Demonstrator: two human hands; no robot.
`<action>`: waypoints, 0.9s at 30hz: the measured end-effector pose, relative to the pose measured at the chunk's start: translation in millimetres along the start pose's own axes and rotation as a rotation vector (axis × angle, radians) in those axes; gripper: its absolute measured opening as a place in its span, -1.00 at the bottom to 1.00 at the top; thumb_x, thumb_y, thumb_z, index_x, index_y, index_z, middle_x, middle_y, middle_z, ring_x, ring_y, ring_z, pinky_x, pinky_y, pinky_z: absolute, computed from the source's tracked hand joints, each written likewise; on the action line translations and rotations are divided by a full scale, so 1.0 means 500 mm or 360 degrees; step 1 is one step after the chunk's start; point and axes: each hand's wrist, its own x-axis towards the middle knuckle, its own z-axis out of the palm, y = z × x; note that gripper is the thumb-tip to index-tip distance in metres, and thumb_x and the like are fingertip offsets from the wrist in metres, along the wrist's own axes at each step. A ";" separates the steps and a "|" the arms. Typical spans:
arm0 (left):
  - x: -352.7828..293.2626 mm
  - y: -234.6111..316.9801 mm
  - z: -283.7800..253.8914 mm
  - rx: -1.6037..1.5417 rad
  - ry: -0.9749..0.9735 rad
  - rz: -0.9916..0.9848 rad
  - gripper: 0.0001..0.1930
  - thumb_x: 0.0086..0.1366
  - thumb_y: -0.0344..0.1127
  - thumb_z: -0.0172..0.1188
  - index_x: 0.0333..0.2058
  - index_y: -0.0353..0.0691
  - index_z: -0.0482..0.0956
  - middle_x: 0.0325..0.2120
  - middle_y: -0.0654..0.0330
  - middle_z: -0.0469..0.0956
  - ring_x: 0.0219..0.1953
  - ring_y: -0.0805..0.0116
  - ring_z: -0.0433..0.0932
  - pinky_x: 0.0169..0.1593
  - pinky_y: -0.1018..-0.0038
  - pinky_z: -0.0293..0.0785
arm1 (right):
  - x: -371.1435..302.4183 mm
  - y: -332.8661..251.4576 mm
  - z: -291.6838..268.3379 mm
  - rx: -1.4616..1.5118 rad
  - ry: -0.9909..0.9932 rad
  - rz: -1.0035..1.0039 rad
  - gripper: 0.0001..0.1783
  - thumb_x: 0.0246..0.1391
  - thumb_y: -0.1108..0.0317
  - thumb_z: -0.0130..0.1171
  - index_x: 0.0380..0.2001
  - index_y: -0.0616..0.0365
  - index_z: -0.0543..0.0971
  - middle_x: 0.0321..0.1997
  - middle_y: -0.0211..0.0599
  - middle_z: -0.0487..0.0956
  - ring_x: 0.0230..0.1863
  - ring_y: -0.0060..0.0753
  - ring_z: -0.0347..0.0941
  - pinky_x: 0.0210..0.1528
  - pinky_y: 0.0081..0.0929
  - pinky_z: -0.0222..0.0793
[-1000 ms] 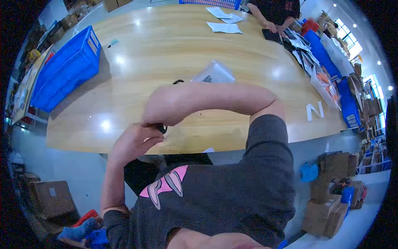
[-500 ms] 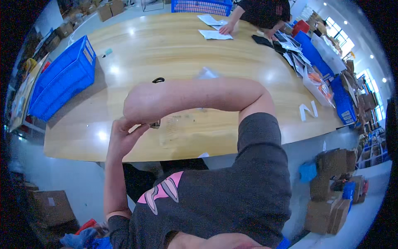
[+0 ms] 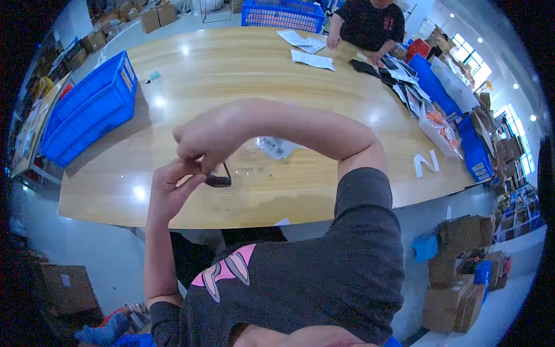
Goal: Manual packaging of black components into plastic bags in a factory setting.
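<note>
My left hand (image 3: 176, 186) is closed in a pinch on a small dark item (image 3: 219, 181) with a thin black loop, too blurred to tell its kind. The item sticks out to the right of the thumb, just above the table. My right hand (image 3: 207, 137) curls over from above, its fingers closed at the left fingertips, and its back hides what is between them. The right forearm crosses the table in front of me. Behind that forearm a clear plastic bag (image 3: 276, 148) with dark print lies partly covered.
A long blue bin (image 3: 89, 113) stands at the left on the wooden table (image 3: 243, 69). Opposite, a person (image 3: 370, 26) works beside white packets (image 3: 313, 59) and a pile of packages (image 3: 407, 81). A white strip (image 3: 426, 163) lies at the right, near more blue bins (image 3: 477, 144).
My right hand has turned over, and the dark item's loop has swung from above the wrist to below the hand. More of the plastic bag shows. The other person's hand has left the packets.
</note>
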 end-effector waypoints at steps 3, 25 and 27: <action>-0.004 0.030 -0.012 0.0115 0.0100 0.0042 -0.92 0.11 -0.58 0.34 -0.40 -0.41 0.62 -0.27 0.03 0.67 -0.20 0.34 0.64 -0.08 0.46 0.52 | -0.055 0.031 -0.017 0.0121 0.0759 0.0080 -0.50 0.02 0.14 0.32 0.02 0.08 0.55 0.01 -0.05 0.49 -0.03 0.00 0.50 -0.03 -0.20 0.44; -0.043 0.033 -0.051 0.0272 0.0706 0.0363 -0.87 0.17 -0.49 0.35 -0.30 -0.27 0.60 -0.21 0.14 0.65 -0.20 0.35 0.62 -0.13 0.46 0.55 | 0.053 0.033 0.128 0.1394 0.1321 0.0001 -0.87 0.09 0.43 0.32 -0.33 0.23 0.59 -0.33 -0.37 0.55 -0.34 -0.65 0.47 -0.34 -0.65 0.39; -0.064 0.017 -0.056 -0.0252 0.0765 -0.0131 -0.84 0.28 -0.46 0.28 -0.17 -0.32 0.61 -0.25 0.18 0.65 -0.21 0.49 0.60 -0.13 0.53 0.54 | 0.071 0.023 0.136 0.1595 0.1374 -0.0010 -0.89 0.10 0.44 0.31 -0.33 0.23 0.59 -0.38 -0.40 0.56 -0.37 -0.67 0.47 -0.34 -0.66 0.39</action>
